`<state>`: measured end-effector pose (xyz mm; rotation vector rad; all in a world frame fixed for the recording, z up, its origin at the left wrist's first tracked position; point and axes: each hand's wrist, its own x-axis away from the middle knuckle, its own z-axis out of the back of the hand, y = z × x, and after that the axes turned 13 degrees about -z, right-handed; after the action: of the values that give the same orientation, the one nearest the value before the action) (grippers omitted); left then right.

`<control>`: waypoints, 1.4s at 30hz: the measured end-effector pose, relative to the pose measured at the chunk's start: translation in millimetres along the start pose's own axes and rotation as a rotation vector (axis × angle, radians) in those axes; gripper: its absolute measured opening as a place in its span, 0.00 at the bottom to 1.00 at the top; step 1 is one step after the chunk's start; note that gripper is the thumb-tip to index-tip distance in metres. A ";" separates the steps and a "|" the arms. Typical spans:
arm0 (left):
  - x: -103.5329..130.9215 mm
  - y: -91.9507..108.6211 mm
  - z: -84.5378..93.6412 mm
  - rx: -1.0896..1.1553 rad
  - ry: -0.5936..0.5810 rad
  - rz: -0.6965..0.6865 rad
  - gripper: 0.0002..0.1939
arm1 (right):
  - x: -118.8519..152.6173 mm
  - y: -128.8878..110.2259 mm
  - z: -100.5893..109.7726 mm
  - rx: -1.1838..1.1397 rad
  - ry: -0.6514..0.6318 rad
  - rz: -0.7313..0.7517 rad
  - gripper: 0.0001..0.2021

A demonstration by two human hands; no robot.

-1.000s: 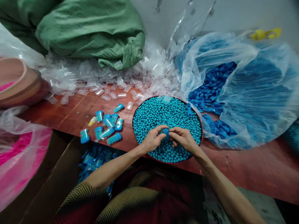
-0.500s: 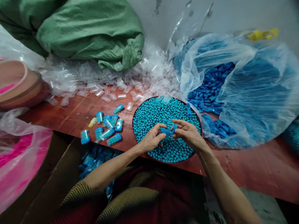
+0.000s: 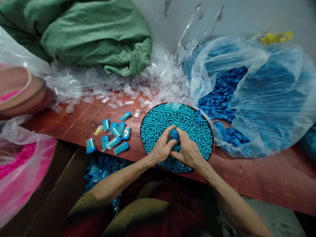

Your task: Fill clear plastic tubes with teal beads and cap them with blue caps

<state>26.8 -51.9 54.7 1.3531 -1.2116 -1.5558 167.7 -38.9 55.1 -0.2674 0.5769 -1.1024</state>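
Both hands meet over a round tub (image 3: 213, 144) heaped with small turquoise balls (image 3: 158, 120). My left hand (image 3: 161, 146) and my right hand (image 3: 188, 148) close from either side on a small clear container with a blue cap (image 3: 174, 134). Its lower part is mostly hidden by my fingers. On the balls lie a loose blue cap (image 3: 199, 116) near the right rim and clear empty containers (image 3: 175, 106) near the far rim. Several filled, capped containers (image 3: 114, 143) rest on the table to the left.
Loose clear containers (image 3: 120, 103) spread along the back of the red-brown table (image 3: 266, 174), under a green sack (image 3: 98, 33). A plastic bag (image 3: 276, 95) of blue caps stands right. Pinkish bowls (image 3: 29, 89) sit at far left, above a bag of pink pieces (image 3: 27, 174).
My hands were slightly apart, with blue parts at the fingers of each. Now my right hand has moved left, and both hands are together around one blue-capped container.
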 end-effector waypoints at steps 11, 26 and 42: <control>4.0 -0.5 -7.8 -0.001 0.122 0.138 0.10 | 11.5 -3.2 -25.0 0.144 0.176 -0.022 0.31; 32.5 -3.8 128.7 -0.966 0.303 0.106 0.17 | -37.1 54.0 19.8 0.306 0.045 -0.447 0.22; -15.3 -20.4 10.2 -1.034 -0.382 -0.011 0.14 | -48.5 91.4 16.1 0.291 -0.448 -0.289 0.19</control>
<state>20.5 -29.8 39.7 0.3930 -0.4097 -2.0597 230.5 43.4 39.4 -0.3377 -0.0264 -1.3372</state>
